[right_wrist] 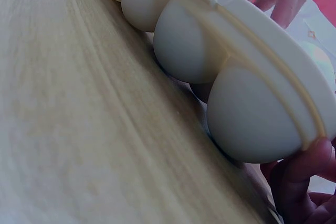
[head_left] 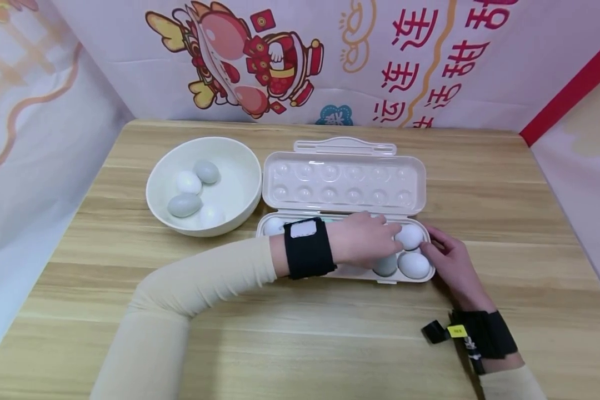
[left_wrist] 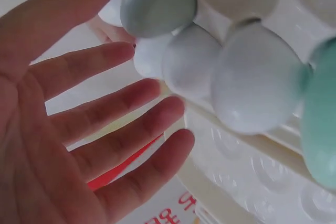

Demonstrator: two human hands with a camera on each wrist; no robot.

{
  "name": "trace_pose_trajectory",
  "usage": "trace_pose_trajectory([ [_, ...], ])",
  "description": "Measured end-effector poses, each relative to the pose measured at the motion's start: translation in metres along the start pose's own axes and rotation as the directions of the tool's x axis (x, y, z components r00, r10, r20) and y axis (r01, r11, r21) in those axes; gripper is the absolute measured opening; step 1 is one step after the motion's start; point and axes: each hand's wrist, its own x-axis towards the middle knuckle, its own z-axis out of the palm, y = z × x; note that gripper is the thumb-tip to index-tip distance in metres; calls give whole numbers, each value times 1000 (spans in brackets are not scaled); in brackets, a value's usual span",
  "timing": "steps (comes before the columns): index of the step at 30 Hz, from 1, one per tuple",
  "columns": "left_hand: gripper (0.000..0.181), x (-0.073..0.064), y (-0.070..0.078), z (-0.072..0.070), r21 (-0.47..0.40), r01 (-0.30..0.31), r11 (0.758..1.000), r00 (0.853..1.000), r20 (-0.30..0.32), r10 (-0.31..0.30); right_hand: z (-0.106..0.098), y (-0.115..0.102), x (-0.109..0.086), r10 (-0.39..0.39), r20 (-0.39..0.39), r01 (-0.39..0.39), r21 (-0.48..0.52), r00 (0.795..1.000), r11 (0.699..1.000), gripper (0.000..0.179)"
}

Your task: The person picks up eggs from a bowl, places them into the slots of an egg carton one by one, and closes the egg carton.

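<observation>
My left hand (head_left: 365,239) is over the bottom half of a white plastic egg carton (head_left: 344,210), whose lid lies back. In the left wrist view its fingers (left_wrist: 115,108) are extended and spread, holding nothing, with the thumb close to a grey-green egg (left_wrist: 157,3). White eggs (head_left: 409,237) fill the carton's right end; a pale green egg (left_wrist: 323,124) shows at the edge of the left wrist view. Part of the carton is hidden beneath my left hand. My right hand (head_left: 452,264) grips the carton's right end, seen at the rim in the right wrist view.
Left of the carton stands a white bowl (head_left: 242,180) with several white and grey eggs in it. The open lid (head_left: 342,180) reaches toward the back of the wooden table (head_left: 300,339). A printed cloth (head_left: 115,50) hangs behind the table.
</observation>
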Motion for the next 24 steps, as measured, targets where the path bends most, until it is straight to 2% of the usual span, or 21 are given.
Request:
trace_pose_trajectory([
  [10,51,-21,-27,-2,-50,102,994,994,43,-100,0,1,-1,-16,-6,16,35,1000,999,42],
  [18,48,-46,-49,1,-80,186,979,982,55,-182,-1,1,-1,-29,-3,29,88,1000,996,42],
  [24,45,-63,-64,6,-102,234,967,970,86,-226,-1,2,0,-26,-8,27,54,1000,998,42],
])
